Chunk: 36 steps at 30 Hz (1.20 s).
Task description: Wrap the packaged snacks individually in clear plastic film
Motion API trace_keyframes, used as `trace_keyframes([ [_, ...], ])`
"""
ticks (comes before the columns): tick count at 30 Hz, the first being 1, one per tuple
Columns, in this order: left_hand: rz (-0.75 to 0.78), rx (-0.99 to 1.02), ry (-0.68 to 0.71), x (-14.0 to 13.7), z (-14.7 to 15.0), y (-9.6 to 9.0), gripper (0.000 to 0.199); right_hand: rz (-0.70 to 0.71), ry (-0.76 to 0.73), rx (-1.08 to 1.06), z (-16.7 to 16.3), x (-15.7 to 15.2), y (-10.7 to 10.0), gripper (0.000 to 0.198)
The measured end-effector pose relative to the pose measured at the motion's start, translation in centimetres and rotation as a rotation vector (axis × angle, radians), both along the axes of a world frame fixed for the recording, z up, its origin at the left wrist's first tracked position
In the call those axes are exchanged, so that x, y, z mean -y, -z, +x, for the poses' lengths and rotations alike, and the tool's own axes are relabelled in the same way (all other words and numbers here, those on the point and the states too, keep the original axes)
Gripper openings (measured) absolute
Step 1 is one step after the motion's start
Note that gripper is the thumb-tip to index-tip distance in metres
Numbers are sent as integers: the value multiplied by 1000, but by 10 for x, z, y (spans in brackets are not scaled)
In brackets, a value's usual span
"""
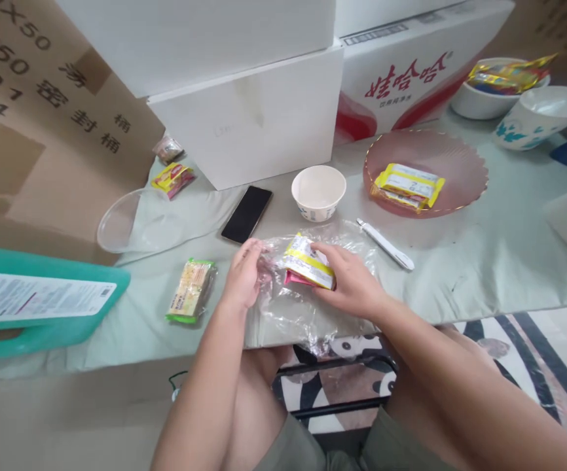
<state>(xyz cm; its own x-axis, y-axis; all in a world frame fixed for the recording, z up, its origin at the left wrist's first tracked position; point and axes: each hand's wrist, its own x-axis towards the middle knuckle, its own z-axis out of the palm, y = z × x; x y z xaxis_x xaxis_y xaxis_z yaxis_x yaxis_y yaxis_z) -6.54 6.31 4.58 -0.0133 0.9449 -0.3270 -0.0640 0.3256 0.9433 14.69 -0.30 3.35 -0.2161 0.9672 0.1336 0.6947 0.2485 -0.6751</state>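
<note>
Through the head camera I have my right hand (355, 282) bent around the right end of a yellow-and-white snack packet (308, 260), thumb along the near edge and fingers over the top, so it has a hold. A pink edge shows under the packet; I can't tell whether that is a second one. The packet sits mid-table, over a crumpled clear plastic bag (288, 313); whether inside it or on top, I can't make out. My left hand (244, 276) is mostly curled, fingertips drawn together on the bag's left edge, pinching the film.

The bag's near end hangs over the table (440, 275) edge. Just beyond the packet I see a white paper bowl (318, 195), with a black phone (247, 214) to its left. Right of the bag lies a slim white tool (385, 244), and farther right a pink dish (467, 173) holds more yellow packets (408, 183). Left of my left hand lies a green-edged snack (190, 290), near a teal jug (97, 307).
</note>
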Motion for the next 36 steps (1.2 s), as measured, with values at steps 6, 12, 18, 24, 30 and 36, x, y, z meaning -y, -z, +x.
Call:
trace_keyframes([
  [6,6,-72,-118,-9,10,-3,22,22,8,-295,27,1,-8,72],
  [12,38,-131,-82,-10,18,-3,16,252,321,-339,64,4,-12,74],
  [18,75,-157,-57,-9,21,1,17,551,800,78,123,-25,-31,68],
  [24,42,-207,-61,-8,24,-1,16,578,674,120,110,-24,-32,45],
  [30,3,-206,0,-8,19,0,21,389,100,12,48,14,-14,39],
  [36,-49,-156,22,-6,11,0,23,139,-395,180,4,31,-11,50],
])
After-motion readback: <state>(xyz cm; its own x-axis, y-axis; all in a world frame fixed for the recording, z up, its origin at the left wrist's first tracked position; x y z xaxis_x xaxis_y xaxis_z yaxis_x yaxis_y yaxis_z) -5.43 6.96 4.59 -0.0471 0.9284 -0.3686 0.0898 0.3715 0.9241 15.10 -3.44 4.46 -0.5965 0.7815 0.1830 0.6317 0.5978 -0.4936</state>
